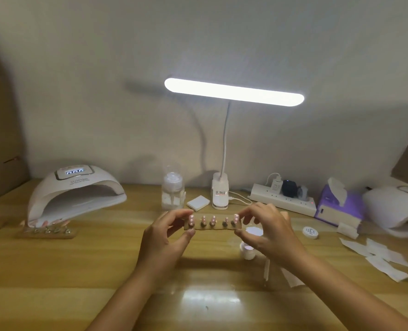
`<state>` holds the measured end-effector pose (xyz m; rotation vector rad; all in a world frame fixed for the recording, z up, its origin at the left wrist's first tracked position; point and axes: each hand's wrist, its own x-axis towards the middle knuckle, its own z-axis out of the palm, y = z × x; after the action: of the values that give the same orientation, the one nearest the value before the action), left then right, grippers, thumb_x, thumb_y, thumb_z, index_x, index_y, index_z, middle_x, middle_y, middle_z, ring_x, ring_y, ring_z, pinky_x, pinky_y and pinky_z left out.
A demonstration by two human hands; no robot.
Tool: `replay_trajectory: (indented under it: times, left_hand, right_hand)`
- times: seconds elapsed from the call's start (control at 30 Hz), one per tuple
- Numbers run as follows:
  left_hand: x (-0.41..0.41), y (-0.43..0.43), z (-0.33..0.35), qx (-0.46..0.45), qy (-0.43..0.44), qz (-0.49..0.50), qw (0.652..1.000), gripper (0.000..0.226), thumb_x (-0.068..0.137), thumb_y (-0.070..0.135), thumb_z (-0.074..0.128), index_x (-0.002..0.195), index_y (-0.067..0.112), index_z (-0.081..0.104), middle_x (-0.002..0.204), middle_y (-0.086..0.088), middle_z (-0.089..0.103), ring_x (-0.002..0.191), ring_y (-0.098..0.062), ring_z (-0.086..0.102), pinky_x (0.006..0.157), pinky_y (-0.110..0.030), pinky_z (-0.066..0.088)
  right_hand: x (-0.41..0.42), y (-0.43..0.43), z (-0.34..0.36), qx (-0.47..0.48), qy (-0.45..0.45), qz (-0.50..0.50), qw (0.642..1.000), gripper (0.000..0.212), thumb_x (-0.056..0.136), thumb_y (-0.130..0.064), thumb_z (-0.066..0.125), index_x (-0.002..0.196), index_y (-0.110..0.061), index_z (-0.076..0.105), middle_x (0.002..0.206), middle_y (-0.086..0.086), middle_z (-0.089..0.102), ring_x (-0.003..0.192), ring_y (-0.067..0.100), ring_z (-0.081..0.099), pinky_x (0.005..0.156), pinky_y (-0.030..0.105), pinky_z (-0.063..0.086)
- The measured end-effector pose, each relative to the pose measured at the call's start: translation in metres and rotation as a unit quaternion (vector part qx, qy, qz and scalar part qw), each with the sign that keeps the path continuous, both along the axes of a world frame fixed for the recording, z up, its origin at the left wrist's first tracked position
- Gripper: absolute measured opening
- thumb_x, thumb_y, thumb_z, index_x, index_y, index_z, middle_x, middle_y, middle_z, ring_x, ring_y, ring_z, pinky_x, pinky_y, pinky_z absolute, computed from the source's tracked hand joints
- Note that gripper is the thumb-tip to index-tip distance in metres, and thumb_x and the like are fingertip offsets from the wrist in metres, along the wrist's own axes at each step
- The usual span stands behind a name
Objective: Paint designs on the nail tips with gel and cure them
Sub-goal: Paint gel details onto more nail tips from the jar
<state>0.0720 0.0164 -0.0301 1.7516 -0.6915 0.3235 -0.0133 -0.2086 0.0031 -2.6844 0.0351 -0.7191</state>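
Observation:
A wooden holder strip [218, 227] carries several pink nail tips [204, 220] with white dots, standing upright on pegs. It is lifted above the desk at the centre. My left hand [165, 237] pinches its left end between thumb and fingers. My right hand [267, 229] pinches its right end the same way. A white curing lamp [75, 192] stands at the back left, its display lit. In front of that lamp's opening lies a second holder [48, 231] with nail tips. An open white gel pot [247, 250] sits on the desk under my right hand.
A lit desk lamp [234, 91] stands at the back centre beside a clear pump bottle [173, 191]. A power strip [283, 198], a purple tissue box [339, 206] and another curing lamp [394, 206] fill the back right. Paper wipes [379, 255] lie at the right, near a small round jar [310, 232].

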Motion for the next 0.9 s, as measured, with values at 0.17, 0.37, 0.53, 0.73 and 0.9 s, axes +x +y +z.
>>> replay_trajectory:
  times: [0.17,0.37,0.53,0.73,0.9]
  left_hand:
    - [-0.024,-0.030,0.017,-0.016,0.009,-0.074,0.997,0.047,0.078,-0.001,0.077,0.114,0.028,0.067,0.106,0.012,0.070,0.101,0.000,0.066,0.089,-0.012,0.050]
    - [-0.059,-0.088,0.027,0.028,0.013,-0.186,0.982,0.050,0.081,0.002,0.075,0.122,0.027,0.059,0.114,0.014,0.065,0.105,0.002,0.063,0.087,-0.017,0.053]
    - [-0.086,-0.143,0.022,0.065,0.016,-0.234,0.970,0.045,0.085,0.011,0.073,0.119,0.034,0.053,0.117,0.017,0.059,0.104,0.007,0.059,0.082,-0.016,0.053]
    - [-0.128,-0.202,0.007,0.083,0.068,-0.257,0.960,0.015,0.089,0.022,0.069,0.099,0.032,0.063,0.083,0.012,0.066,0.068,-0.004,0.063,0.059,-0.019,0.052]
    - [-0.150,-0.223,-0.008,0.090,0.108,-0.277,0.951,0.011,0.088,0.024,0.068,0.085,0.034,0.067,0.077,0.013,0.068,0.060,-0.003,0.059,0.060,-0.020,0.049]
  right_hand:
    - [-0.057,-0.023,0.013,0.002,-0.034,0.009,0.999,0.022,0.079,-0.050,0.071,0.094,-0.034,0.067,0.083,-0.024,0.059,0.078,0.001,0.054,0.068,0.019,0.041]
    - [-0.146,-0.047,0.010,0.080,-0.044,-0.092,0.992,0.025,0.071,-0.056,0.069,0.082,-0.034,0.068,0.080,-0.017,0.066,0.073,0.012,0.059,0.059,0.021,0.048]
    - [-0.207,-0.084,-0.018,0.253,-0.045,-0.277,0.926,0.026,0.068,-0.040,0.083,0.075,-0.020,0.068,0.068,-0.013,0.067,0.059,0.001,0.059,0.053,0.011,0.045]
    - [-0.216,-0.139,-0.022,0.365,-0.121,-0.473,0.793,0.020,0.082,-0.037,0.080,0.081,-0.020,0.068,0.073,-0.004,0.070,0.056,0.017,0.070,0.066,0.038,0.060]
    - [-0.177,-0.181,-0.026,0.438,-0.183,-0.513,0.715,0.021,0.088,-0.030,0.075,0.083,-0.012,0.066,0.065,0.004,0.068,0.058,0.017,0.067,0.065,0.036,0.057]
